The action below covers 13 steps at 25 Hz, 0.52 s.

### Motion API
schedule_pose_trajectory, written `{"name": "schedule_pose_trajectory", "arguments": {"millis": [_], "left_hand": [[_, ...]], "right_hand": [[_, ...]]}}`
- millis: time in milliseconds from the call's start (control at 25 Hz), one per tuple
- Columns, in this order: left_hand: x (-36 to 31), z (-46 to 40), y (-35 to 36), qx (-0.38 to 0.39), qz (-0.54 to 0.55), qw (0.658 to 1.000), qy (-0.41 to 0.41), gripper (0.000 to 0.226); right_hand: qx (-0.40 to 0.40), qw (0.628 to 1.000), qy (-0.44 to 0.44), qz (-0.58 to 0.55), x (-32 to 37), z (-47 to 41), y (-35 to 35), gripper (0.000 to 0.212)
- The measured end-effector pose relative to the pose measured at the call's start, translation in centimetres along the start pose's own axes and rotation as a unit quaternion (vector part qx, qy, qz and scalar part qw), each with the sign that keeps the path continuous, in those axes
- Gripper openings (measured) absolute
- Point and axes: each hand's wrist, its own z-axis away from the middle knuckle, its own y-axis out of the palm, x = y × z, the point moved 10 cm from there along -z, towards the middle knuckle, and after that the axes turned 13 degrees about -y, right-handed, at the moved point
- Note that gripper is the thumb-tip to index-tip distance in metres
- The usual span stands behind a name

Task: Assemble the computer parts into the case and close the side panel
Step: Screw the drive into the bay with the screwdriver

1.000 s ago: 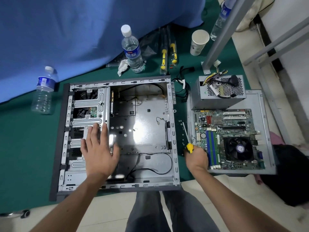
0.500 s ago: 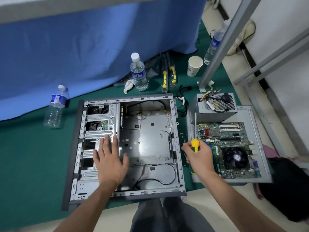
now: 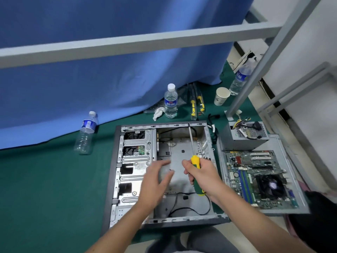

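Note:
The open grey computer case (image 3: 116, 179) lies flat on the green mat, its inside bare except for drive cages and black cables. Above its middle, my right hand (image 3: 204, 178) grips a yellow-and-green screwdriver (image 3: 196, 172), shaft pointing away from me. Just left of it, my left hand (image 3: 156, 181) hovers over the case with fingers relaxed, holding nothing. To the right, the motherboard (image 3: 255, 176) with its black fan lies on the detached side panel (image 3: 280, 143). The grey power supply (image 3: 244, 137) stands behind the motherboard.
Two water bottles (image 3: 170, 101) (image 3: 85, 133) and a crumpled tissue sit on the mat behind the case. A third bottle (image 3: 239, 80), a paper cup (image 3: 221, 96) and packaged screwdrivers (image 3: 196, 105) lie near a grey metal frame leg (image 3: 255, 73). A blue cloth hangs behind.
My right hand lifted the screwdriver from beside the motherboard and carried it left over the case. My left hand came off the drive cage toward the middle. The camera tilted up.

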Motion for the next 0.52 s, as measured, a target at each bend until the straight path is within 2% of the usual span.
{"name": "schedule_pose_trajectory", "arguments": {"millis": [40,120,360,520], "left_hand": [[-1.4,0.2,0.0,0.048,0.046,0.998,0.015,0.024],[-3.4,0.2,-0.8,0.082,0.089,0.992,0.041,0.018],[-5.4,-0.1,-4.0,0.052,0.096,0.989,0.101,0.011],[-6.5,-0.3,-4.1,0.049,0.088,0.986,0.132,0.019]], "right_hand": [[0.015,1.0,-0.005,-0.011,0.3,0.0,1.1,0.022],[0.035,0.999,-0.014,-0.034,1.0,0.0,2.9,0.025],[0.046,0.994,0.005,-0.097,2.1,0.1,4.8,0.034],[0.049,0.994,0.009,-0.099,3.4,-0.3,4.3,0.034]]}}
